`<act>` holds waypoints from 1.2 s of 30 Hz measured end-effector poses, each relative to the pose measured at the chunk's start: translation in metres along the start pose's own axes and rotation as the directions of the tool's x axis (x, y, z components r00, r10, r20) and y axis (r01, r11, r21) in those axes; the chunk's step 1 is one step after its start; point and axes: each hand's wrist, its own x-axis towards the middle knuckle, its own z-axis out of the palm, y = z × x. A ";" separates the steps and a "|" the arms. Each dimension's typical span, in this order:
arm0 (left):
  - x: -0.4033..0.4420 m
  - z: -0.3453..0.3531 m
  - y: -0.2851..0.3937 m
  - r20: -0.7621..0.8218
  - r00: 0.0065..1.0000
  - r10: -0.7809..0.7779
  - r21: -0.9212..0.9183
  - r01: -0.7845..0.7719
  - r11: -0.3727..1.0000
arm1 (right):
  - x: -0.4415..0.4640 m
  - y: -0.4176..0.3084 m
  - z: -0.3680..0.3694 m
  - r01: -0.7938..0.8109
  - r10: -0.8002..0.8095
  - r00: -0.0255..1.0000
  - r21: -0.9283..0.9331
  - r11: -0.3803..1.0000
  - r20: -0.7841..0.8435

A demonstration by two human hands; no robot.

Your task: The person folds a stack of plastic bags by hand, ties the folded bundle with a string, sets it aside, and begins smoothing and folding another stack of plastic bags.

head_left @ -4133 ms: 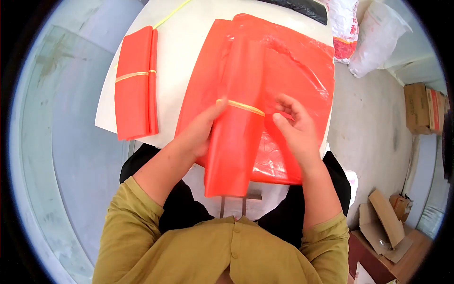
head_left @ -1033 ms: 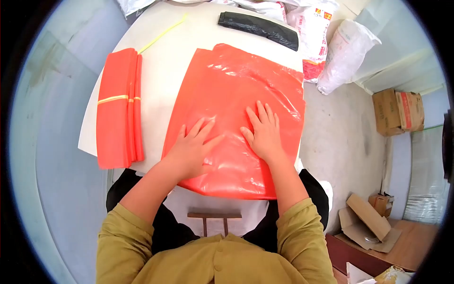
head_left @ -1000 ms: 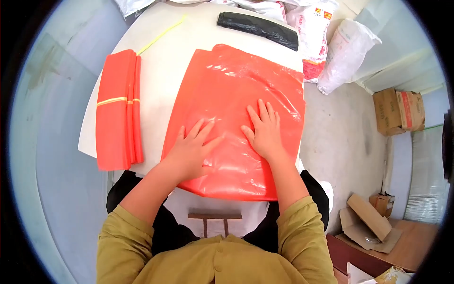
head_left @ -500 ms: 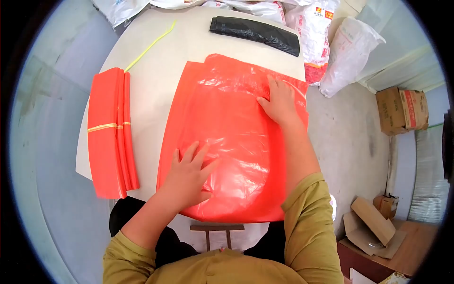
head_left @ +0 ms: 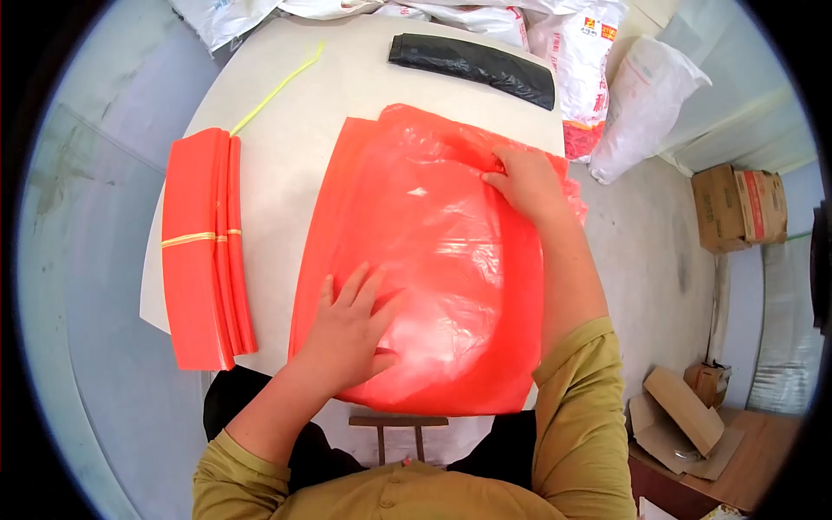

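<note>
A stack of large red plastic bags (head_left: 433,260) lies spread on the pale table, its surface shiny and creased. My left hand (head_left: 348,334) rests on the lower left of the stack with fingers spread. Near the upper right corner, my right hand (head_left: 530,182) has its fingers bent and drawn together on the top layer, which bunches up there. Crumpled red plastic shows past the wrist on the right. Left of the stack, folded red bags (head_left: 195,286) lie in bundles tied with yellow bands.
A folded black plastic bundle (head_left: 472,69) and a yellow-green tie strip (head_left: 277,89) lie on the table (head_left: 273,191). White printed sacks (head_left: 576,78) stand behind it. Cardboard boxes (head_left: 737,206) are at the right, with an opened carton (head_left: 685,420) lower down.
My right hand has gone from lying flat with fingers spread to a bent, closed grip, shifting slightly right. The red plastic around it has puckered and moved right. My left hand stays nearly still.
</note>
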 end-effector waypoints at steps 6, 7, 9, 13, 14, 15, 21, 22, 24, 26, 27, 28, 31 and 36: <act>0.007 0.001 -0.002 -0.021 0.999 -0.027 0.027 0.027 0.999 | 0.034 0.014 0.014 0.099 -0.109 0.965 -0.054 0.994 -0.237; 0.008 0.002 -0.002 -0.019 0.999 -0.032 0.025 0.033 0.999 | 0.041 0.019 0.020 0.106 -0.111 0.961 -0.032 0.994 -0.253; 0.010 0.004 -0.003 -0.011 0.999 -0.042 0.022 0.043 0.999 | 0.052 0.029 0.031 0.119 -0.110 0.953 0.016 0.993 -0.284; 0.012 0.002 -0.003 0.018 0.998 -0.054 0.012 0.054 0.998 | 0.058 0.034 0.042 0.098 -0.070 0.947 0.077 0.992 -0.313; 0.012 0.002 -0.002 0.019 0.998 -0.054 0.009 0.054 0.998 | 0.059 0.036 0.036 0.048 -0.030 0.975 0.076 0.996 -0.222; 0.012 0.002 -0.002 0.019 0.998 -0.054 0.006 0.054 0.999 | 0.059 0.033 0.027 -0.002 0.011 0.992 0.070 0.998 -0.129; 0.010 -0.002 0.001 0.006 0.998 -0.055 -0.013 0.055 0.998 | 0.061 0.017 -0.002 -0.079 0.086 0.993 -0.089 0.993 0.079; 0.010 -0.002 0.001 -0.003 0.999 -0.051 -0.015 0.051 0.999 | 0.063 0.023 0.002 -0.044 0.045 0.998 -0.021 0.999 0.054; 0.010 0.000 0.000 -0.020 0.999 -0.047 -0.023 0.047 0.999 | 0.062 0.030 0.006 0.034 -0.034 0.999 0.111 0.993 0.000; 0.011 0.005 -0.004 -0.051 0.998 -0.030 -0.027 0.029 0.999 | 0.050 0.026 -0.005 0.075 -0.073 0.997 0.098 0.992 -0.026; 0.011 0.008 -0.006 -0.065 0.998 -0.022 -0.029 0.020 0.999 | 0.039 0.018 -0.015 0.096 -0.093 0.995 0.092 0.991 -0.036; 0.011 0.010 -0.008 -0.095 0.995 -0.037 -0.056 0.031 0.998 | 0.029 0.014 -0.019 0.148 -0.142 0.985 0.062 0.987 -0.095; 0.015 0.013 -0.016 -0.191 0.969 -0.156 -0.197 0.118 0.973 | -0.004 0.009 -0.030 0.298 -0.300 0.913 -0.053 0.953 -0.277; 0.026 0.009 -0.036 -0.438 0.782 -0.444 -0.510 0.190 0.839 | -0.077 0.003 -0.060 0.391 -0.436 0.753 -0.198 0.899 -0.493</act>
